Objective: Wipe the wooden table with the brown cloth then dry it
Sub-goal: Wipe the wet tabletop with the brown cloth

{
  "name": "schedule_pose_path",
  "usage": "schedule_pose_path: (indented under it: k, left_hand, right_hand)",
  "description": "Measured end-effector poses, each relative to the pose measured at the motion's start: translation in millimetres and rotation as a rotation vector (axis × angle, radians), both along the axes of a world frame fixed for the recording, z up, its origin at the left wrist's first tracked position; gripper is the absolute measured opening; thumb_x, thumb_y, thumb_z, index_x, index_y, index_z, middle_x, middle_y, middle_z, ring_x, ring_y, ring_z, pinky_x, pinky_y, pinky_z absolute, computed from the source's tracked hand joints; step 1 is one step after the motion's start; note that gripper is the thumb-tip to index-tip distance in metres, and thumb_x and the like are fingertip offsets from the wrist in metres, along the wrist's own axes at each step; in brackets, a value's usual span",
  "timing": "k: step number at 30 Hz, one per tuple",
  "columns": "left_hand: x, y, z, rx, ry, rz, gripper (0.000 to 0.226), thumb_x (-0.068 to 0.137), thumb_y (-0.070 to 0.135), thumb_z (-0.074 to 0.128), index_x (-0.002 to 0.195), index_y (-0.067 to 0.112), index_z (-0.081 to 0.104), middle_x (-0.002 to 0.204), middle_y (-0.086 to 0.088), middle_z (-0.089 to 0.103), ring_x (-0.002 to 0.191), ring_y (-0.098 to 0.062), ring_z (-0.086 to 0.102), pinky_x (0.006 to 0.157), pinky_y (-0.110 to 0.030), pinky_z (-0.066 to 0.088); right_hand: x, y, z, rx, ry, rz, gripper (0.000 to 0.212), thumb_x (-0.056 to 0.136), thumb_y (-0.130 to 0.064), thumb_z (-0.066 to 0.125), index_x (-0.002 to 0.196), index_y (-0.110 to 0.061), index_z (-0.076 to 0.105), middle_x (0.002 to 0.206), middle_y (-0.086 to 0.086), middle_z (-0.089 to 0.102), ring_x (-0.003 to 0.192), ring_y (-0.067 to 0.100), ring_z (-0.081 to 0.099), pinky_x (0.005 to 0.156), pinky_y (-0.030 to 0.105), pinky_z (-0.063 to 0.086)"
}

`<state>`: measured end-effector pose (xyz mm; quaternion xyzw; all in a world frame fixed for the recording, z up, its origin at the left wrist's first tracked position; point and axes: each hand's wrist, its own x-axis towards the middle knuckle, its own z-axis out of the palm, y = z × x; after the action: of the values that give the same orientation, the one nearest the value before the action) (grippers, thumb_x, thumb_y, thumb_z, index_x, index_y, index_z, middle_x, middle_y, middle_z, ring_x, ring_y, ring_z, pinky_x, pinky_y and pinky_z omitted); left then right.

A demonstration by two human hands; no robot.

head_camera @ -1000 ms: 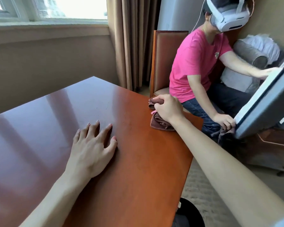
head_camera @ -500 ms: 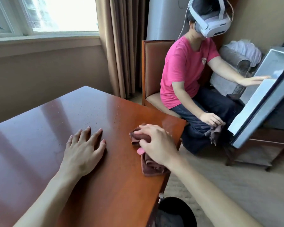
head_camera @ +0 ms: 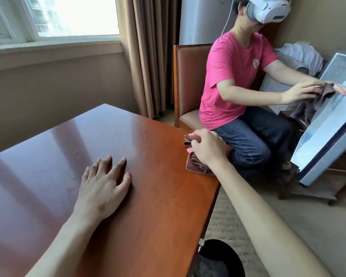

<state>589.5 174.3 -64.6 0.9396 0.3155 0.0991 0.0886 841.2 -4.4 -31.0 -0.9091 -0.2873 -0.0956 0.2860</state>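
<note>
At the far right edge of the wooden table [head_camera: 148, 196], our right hand [head_camera: 207, 147] grips the bunched brown cloth [head_camera: 196, 163] while our left hand [head_camera: 104, 186] rests flat, fingers spread.

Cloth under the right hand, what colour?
Reddish brown cloth, with a small pink tag, seen in the head view.

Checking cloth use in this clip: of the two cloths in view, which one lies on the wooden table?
The brown cloth under the right hand, at the wooden table's right edge. The darker cloth hangs from the seated person's hand, off the table.
</note>
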Motion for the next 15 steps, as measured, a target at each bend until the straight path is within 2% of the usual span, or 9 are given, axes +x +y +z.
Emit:
schedule_pose_path:
  k: [3, 5, 8, 11, 13, 15]
  left_hand:
    - [1, 1, -1, 0.003, -0.001, -0.001, 0.079, 0.084, 0.069, 0.006, 0.155, 0.043, 0.028, 0.163, -0.003, 0.025, 0.152, -0.025, 0.013, 0.124, -0.045, 0.011]
    - [2, 3, -1, 0.006, -0.007, -0.005, 0.079, 0.084, 0.069, 0.007, 0.155, 0.043, 0.029, 0.163, -0.004, 0.026, 0.152, -0.026, 0.014, 0.124, -0.045, 0.011]
    - [1, 3, 0, 0.009, -0.005, -0.026, 0.081, 0.084, 0.069, 0.007, 0.155, 0.04, 0.032, 0.162, -0.006, 0.027, 0.151, -0.029, 0.015, 0.124, -0.047, 0.012]
    - [1, 1, 0, 0.006, -0.008, -0.023, 0.082, 0.083, 0.069, 0.006, 0.155, 0.04, 0.032, 0.163, -0.006, 0.027, 0.151, -0.029, 0.015, 0.123, -0.047, 0.012]
    - [0, 3, -1, 0.008, -0.009, -0.023, 0.081, 0.083, 0.069, 0.007, 0.154, 0.04, 0.033, 0.162, -0.006, 0.027, 0.151, -0.029, 0.015, 0.123, -0.048, 0.013]
    - [1, 3, -1, 0.007, -0.006, -0.031, 0.081, 0.084, 0.069, 0.006, 0.154, 0.04, 0.032, 0.162, -0.006, 0.027, 0.151, -0.029, 0.015, 0.123, -0.048, 0.013]
  right_hand:
    - [-59, -37, -8, 0.035, 0.079, 0.28, 0.036, 0.081, -0.025, 0.066, 0.113, -0.039, 0.075, 0.13, -0.019, 0.066, 0.124, 0.001, 0.056, 0.106, 0.025, 0.043]
    - [-55, -48, -4, 0.084, 0.177, 0.337, 0.039, 0.077, -0.023, 0.067, 0.11, -0.04, 0.076, 0.125, -0.023, 0.068, 0.118, -0.006, 0.059, 0.107, 0.023, 0.045]
    - [4, -37, 7, 0.131, 0.184, 0.133, 0.03, 0.086, -0.019, 0.061, 0.107, -0.032, 0.077, 0.109, -0.018, 0.075, 0.092, -0.003, 0.071, 0.097, 0.032, 0.055]
    - [22, -25, 12, 0.053, 0.052, -0.12, 0.027, 0.091, -0.024, 0.058, 0.109, -0.033, 0.076, 0.111, -0.004, 0.076, 0.105, 0.022, 0.069, 0.089, 0.038, 0.056]
    - [-2, -28, 7, -0.002, 0.016, -0.087, 0.028, 0.089, -0.025, 0.06, 0.112, -0.032, 0.075, 0.119, -0.004, 0.073, 0.113, 0.023, 0.065, 0.092, 0.038, 0.053]
    - [-31, -43, 0, 0.039, 0.064, 0.096, 0.032, 0.085, -0.025, 0.063, 0.113, -0.034, 0.076, 0.126, -0.014, 0.069, 0.118, 0.01, 0.061, 0.098, 0.031, 0.048]
